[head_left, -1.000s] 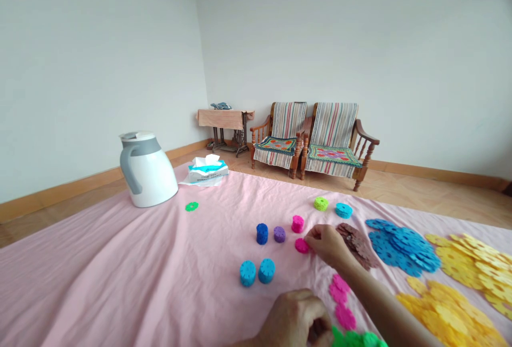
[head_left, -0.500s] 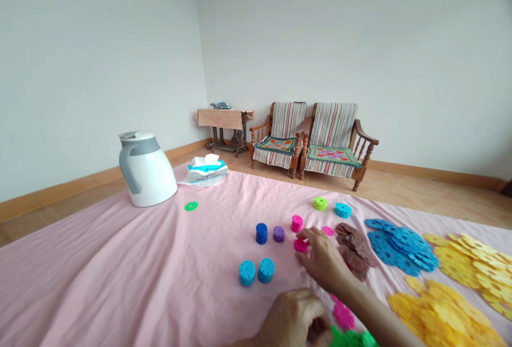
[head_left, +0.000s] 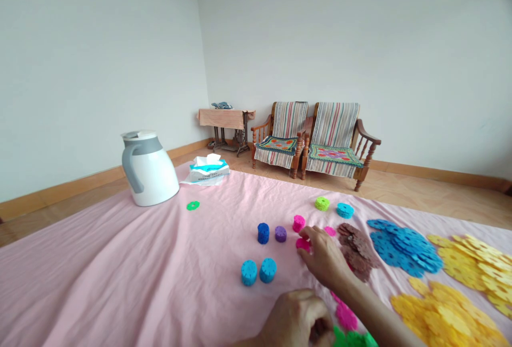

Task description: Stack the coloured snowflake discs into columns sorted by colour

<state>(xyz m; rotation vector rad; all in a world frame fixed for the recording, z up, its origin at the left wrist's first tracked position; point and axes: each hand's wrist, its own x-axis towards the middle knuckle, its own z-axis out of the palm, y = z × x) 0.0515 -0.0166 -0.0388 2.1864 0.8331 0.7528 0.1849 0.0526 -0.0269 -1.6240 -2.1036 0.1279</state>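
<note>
Right hand (head_left: 324, 256) reaches forward over the pink cloth (head_left: 140, 272), fingertips touching a small pink stack (head_left: 303, 243); fingers loosely bent and a little apart, not clamped on it. Left hand (head_left: 298, 321) at bottom edge, curled nearly into a fist; contents cannot be told (green discs (head_left: 354, 338) lie just beside it). Nearby: second pink stack (head_left: 298, 223), purple stack (head_left: 280, 233), dark blue stack (head_left: 263, 233), two light blue stacks (head_left: 258, 271). Brown discs (head_left: 356, 248) just right of the hand; blue pile (head_left: 404, 245) and yellow pile (head_left: 452, 309) further right. White kettle (head_left: 148, 168) and tissue pack (head_left: 208, 170) at far left; pack print too small to read. No other writing legible.
</note>
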